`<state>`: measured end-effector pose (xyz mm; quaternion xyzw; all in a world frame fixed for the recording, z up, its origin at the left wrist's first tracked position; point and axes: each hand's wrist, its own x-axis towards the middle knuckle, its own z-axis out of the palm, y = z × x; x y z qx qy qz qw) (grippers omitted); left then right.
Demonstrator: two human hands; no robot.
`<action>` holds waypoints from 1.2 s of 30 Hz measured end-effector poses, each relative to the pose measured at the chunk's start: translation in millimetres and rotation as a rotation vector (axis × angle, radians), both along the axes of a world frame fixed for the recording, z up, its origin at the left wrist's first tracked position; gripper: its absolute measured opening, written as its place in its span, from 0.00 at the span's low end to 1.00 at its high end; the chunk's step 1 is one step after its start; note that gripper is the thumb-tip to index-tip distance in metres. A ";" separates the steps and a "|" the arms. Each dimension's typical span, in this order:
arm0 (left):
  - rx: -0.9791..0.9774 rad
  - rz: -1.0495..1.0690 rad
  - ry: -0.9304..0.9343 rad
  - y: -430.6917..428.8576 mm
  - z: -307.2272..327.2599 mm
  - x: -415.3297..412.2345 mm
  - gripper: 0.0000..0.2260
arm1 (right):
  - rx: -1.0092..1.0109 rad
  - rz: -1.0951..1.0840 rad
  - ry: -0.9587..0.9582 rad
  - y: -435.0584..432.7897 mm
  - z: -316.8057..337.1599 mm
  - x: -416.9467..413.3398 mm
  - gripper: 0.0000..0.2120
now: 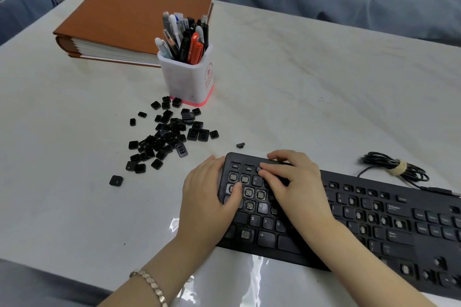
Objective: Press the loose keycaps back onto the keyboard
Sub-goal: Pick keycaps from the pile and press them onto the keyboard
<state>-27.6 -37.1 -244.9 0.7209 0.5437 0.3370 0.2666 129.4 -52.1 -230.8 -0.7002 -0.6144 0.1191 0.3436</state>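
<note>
Item list, all places given from the keyboard (374, 227), a black unit lying on the near right of the white surface (299, 82).

1. Brown binder (119, 15): far beyond and left of the keyboard, lying flat.
2. Single keycap (116, 180): left of the keyboard, apart from the others.
3. Loose keycaps (167, 137): a black heap beyond the keyboard's left end, many lying upside down.
4. Pen holder (189, 80): white with a pink base, beyond the keyboard and just behind the heap, full of pens (184, 37).
5. Left hand (204, 192), bracelet (152, 284) on the wrist: at the keyboard's left end. Grip closed on that edge, with the thumb lying across the upper key rows.
6. Stray keycap (240, 145): just beyond the keyboard's far-left corner.
7. Right hand (291, 182): over the keyboard's left upper rows. Grip spread, fingers laid flat and pressing down there.
8. Keyboard itself: some caps seated (Z, X, S), many sockets bare.
9. Bundled cable (396, 167): just beyond the keyboard's far edge.
</note>
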 end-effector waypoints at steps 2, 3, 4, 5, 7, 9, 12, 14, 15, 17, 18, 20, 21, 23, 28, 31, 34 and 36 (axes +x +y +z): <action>-0.018 0.006 0.004 1.5 2.4 0.5 0.21 | -0.028 0.011 -0.020 0.6 2.4 1.7 0.08; -0.046 0.022 0.003 3.5 5.7 1.8 0.21 | -0.042 0.017 -0.020 0.4 3.5 3.1 0.08; -0.097 0.048 -0.003 5.9 11.0 4.4 0.21 | -0.053 0.023 -0.019 -0.1 4.6 4.6 0.08; -0.162 0.076 -0.014 8.9 16.4 8.3 0.21 | -0.061 0.030 -0.019 -0.7 5.2 5.9 0.08; -0.292 0.111 -0.028 16.7 26.5 19.2 0.24 | -0.072 0.034 -0.018 -1.6 6.0 6.3 0.09; -0.383 0.104 -0.018 22.3 32.8 27.9 0.24 | -0.076 0.022 -0.012 -2.4 5.6 5.9 0.09; -0.430 0.099 -0.029 28.2 29.1 30.0 0.20 | -0.096 0.021 0.019 -3.8 7.3 7.6 0.11; -0.443 0.112 -0.048 29.7 26.3 28.9 0.18 | -0.152 0.048 0.050 -5.5 12.0 13.7 0.16; -0.451 0.125 -0.053 29.9 26.5 29.2 0.17 | -0.181 0.047 0.054 -6.7 15.4 18.2 0.18; -0.463 0.149 -0.052 30.4 28.4 31.5 0.17 | -0.208 0.025 0.007 -8.7 19.5 30.6 0.15; -0.467 0.153 -0.044 30.5 29.2 32.9 0.16 | -0.215 0.007 -0.023 -9.9 20.5 37.8 0.13; -0.470 0.141 -0.032 29.4 30.6 34.0 0.15 | -0.230 -0.032 -0.052 -13.7 20.4 50.8 0.09; -0.464 0.134 -0.030 28.1 31.2 34.0 0.14 | -0.232 -0.046 -0.055 -16.5 19.4 56.2 0.09; -0.445 0.128 -0.019 26.6 32.0 34.3 0.13 | -0.203 -0.050 -0.069 -20.6 17.0 62.7 0.07; -0.481 0.058 -0.084 31.9 26.4 34.0 0.07 | -0.110 -0.056 -0.075 -21.7 11.3 62.0 0.12; -0.341 0.065 -0.111 39.2 25.9 28.3 0.08 | -0.090 -0.051 -0.098 -21.6 7.8 63.2 0.14; -0.209 0.048 0.025 56.4 30.1 20.5 0.09 | -0.077 -0.045 -0.124 -21.5 5.0 64.8 0.14; -0.241 0.000 0.121 72.2 31.5 19.2 0.08 | -0.072 -0.043 -0.135 -21.3 3.8 65.0 0.14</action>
